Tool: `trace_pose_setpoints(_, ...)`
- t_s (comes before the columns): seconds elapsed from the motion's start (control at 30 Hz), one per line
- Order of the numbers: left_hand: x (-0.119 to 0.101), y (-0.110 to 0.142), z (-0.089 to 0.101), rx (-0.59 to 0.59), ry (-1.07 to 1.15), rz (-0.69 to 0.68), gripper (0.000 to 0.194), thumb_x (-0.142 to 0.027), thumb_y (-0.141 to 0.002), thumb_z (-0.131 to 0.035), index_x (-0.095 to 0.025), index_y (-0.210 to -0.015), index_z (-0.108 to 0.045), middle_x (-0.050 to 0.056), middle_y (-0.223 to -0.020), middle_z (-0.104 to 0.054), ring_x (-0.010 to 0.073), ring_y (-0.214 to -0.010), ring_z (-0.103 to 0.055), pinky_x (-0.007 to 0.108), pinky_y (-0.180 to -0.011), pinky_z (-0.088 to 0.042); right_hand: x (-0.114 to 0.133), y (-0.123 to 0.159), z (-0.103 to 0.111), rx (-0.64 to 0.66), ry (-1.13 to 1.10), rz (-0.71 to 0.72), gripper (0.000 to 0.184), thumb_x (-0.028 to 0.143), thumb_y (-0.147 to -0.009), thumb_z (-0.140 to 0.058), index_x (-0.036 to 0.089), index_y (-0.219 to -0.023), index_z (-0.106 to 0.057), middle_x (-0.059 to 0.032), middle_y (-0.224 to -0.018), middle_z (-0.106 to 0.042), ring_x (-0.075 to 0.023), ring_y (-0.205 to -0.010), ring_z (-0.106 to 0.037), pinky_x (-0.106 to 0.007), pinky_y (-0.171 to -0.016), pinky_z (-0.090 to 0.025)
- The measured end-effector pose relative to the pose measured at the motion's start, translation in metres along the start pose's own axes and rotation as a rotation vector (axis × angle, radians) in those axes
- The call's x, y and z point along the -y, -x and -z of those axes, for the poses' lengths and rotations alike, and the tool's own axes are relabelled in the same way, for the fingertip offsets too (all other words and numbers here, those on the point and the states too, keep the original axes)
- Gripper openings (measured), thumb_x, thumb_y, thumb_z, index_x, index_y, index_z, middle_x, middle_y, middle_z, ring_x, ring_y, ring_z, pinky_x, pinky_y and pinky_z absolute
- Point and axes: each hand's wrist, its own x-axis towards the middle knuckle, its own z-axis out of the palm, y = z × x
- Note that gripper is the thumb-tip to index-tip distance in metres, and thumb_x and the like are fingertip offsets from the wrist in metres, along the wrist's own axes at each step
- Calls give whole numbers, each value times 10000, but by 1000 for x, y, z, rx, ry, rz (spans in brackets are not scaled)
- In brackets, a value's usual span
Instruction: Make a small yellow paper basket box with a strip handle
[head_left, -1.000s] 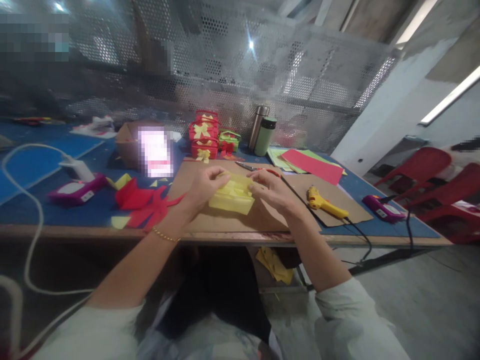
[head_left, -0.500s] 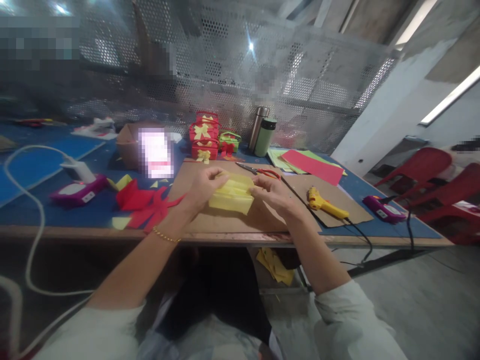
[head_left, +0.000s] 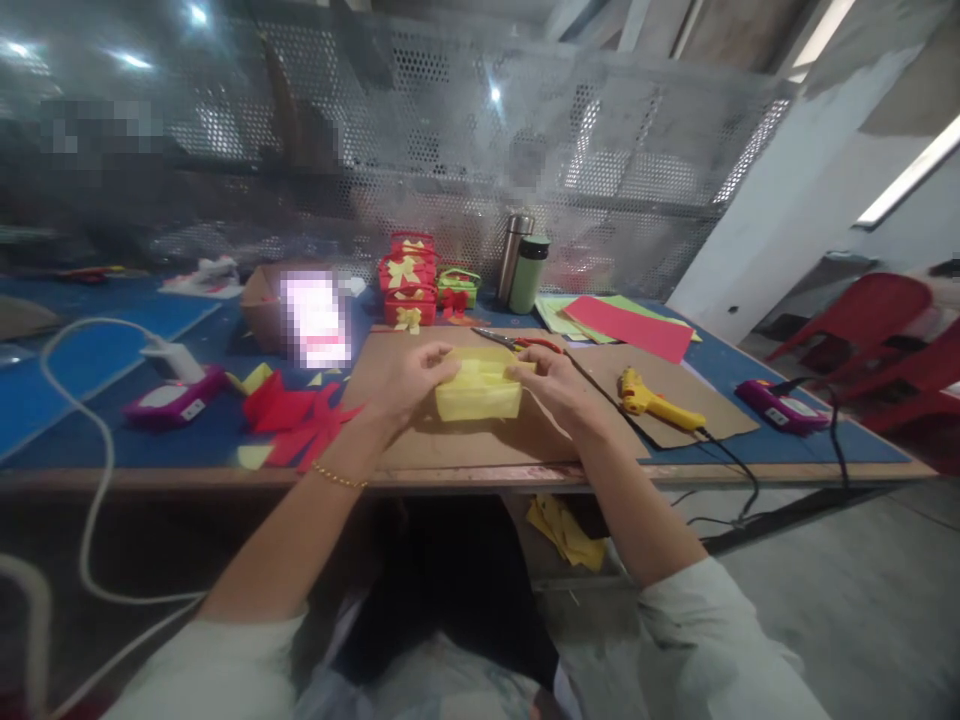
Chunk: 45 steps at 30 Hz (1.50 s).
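A small yellow box [head_left: 478, 402], folded from sheet material, is held up between both hands over a brown cardboard sheet [head_left: 480, 447]. My left hand [head_left: 411, 383] pinches its left end, thumb on the upper edge. At the opposite end, my right hand [head_left: 553, 384] grips the upper right edge between thumb and fingers. Just behind the box lie pliers with red handles [head_left: 525, 341]. Right of my right hand, a yellow glue gun [head_left: 660, 402] rests on another piece of cardboard. Red cut pieces [head_left: 300, 418] lie left of my left wrist.
Stacked red boxes with yellow bows [head_left: 407, 280] and a green box [head_left: 456, 290] stand at the back. Beside them are a green bottle [head_left: 529, 275] and a steel flask [head_left: 513, 250]. Red sheet [head_left: 630, 326], purple devices [head_left: 174, 398], a lit phone [head_left: 315, 320] and cables surround the workspace.
The yellow box has turned so its front side sits more level and faces me. Both hands keep hold of it. The whole view has shifted slightly.
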Motion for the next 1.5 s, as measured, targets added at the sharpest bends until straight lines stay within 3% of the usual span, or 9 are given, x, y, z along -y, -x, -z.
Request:
trace_pose_setpoints(0.23,-16,8,-2,-67,-55,9,327,-342,-664,-820,-158,-930,-775,44,-917,-775,187,-808,-659,287,-743,-512,-4,-2,6,-46,-134,76,431,646,-836,-691,217,-881,-684,-33,-897,-699,-190,-851,-655,-324,-793,-541)
trace_pose_setpoints(0.4,-27,16,-5,-86,-105,-3,229,-307,-754,-780,-167,-929,-826,59,-905,-799,217,-865,-685,309,-792,-537,-7,-7,11,-63,-184,20,571,763,-773,-708,194,-819,-708,-36,-765,-674,-173,-704,-644,-330,-719,-543)
trace_pose_setpoints(0.57,-22,18,-5,35,-43,-10,359,-365,-765,-812,-155,-1056,-826,90,-983,-805,206,-853,-699,303,-763,-544,-5,-4,12,52,-223,22,507,691,-740,-794,191,-741,-717,-29,-746,-681,-166,-721,-628,-315,-722,-512)
trace_pose_setpoints(0.77,-19,15,-3,17,-11,-118,604,-236,-716,-808,-185,-1312,-728,73,-1117,-776,187,-945,-699,265,-794,-539,4,4,7,62,-294,88,387,575,-739,-846,204,-834,-792,-42,-853,-741,-178,-806,-655,-322,-782,-525)
trace_pose_setpoints(0.83,-15,10,-1,0,22,-110,567,-264,-704,-822,-167,-1257,-736,62,-1019,-771,174,-891,-689,260,-776,-529,4,4,5,11,-280,121,382,569,-760,-833,213,-895,-816,-37,-830,-740,-177,-794,-651,-325,-782,-529)
trace_pose_setpoints(0.93,-8,5,3,-39,-2,-81,342,-343,-688,-848,-149,-957,-763,45,-864,-743,166,-799,-659,263,-731,-515,1,1,3,-20,-253,154,386,569,-765,-825,215,-918,-828,-38,-826,-751,-174,-770,-650,-319,-754,-531)
trace_pose_setpoints(1.13,-6,6,1,-22,-100,-104,269,-398,-698,-830,-168,-809,-748,36,-814,-737,181,-786,-647,272,-716,-505,5,-8,5,64,38,273,292,473,-812,-769,206,-900,-846,-64,-852,-797,-194,-741,-673,-291,-655,-495)
trace_pose_setpoints(1.3,-9,10,-3,28,-71,-81,177,-324,-711,-788,-173,-793,-745,21,-788,-713,164,-767,-637,271,-734,-496,23,-11,8,147,458,472,206,336,-905,-680,216,-865,-843,-58,-798,-779,-183,-719,-644,-307,-721,-427)
trace_pose_setpoints(1.5,-16,13,-3,62,-148,-74,197,-369,-738,-792,-178,-730,-746,18,-722,-689,161,-724,-604,275,-703,-477,42,-17,4,83,835,584,259,242,-964,-620,197,-769,-784,-79,-839,-717,-191,-806,-601,-332,-773,-324)
